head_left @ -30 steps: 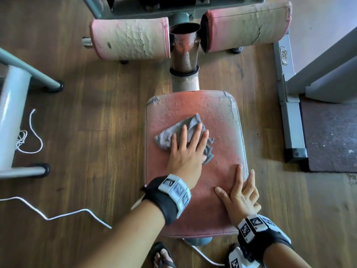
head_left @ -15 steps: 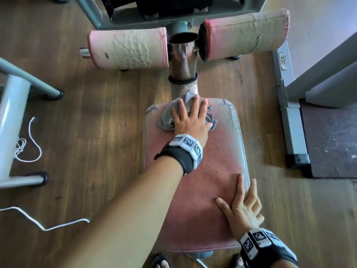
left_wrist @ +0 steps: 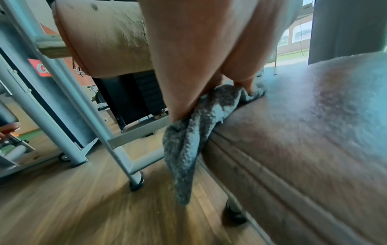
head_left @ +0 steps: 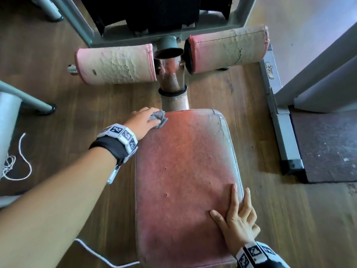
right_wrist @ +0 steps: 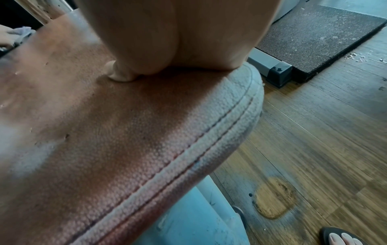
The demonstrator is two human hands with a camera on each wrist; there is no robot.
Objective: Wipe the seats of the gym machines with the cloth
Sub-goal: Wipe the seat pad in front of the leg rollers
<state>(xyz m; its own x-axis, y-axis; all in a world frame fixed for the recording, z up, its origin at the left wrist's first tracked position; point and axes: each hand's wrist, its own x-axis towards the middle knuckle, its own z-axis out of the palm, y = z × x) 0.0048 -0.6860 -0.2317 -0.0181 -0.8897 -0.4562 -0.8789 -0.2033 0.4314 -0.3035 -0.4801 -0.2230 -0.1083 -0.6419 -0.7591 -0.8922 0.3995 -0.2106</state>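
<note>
Left hand (head_left: 144, 119) clutches grey cloth (head_left: 158, 119) at far-left corner of red seat (head_left: 185, 171) (cloth tail hangs off the edge). Right hand (head_left: 236, 219) flat on seat's near-right edge, fingers straight, gripping nothing.

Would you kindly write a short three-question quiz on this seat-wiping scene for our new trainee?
1. True or false: the right hand holds the cloth.
2. At which corner of the seat is the cloth? A) far left B) near right C) far right
3. Fill in: part of the cloth hangs over the seat's ____.

Key: 1. False; the left hand holds it, while the right rests flat on the seat. 2. A. 3. edge.
</note>
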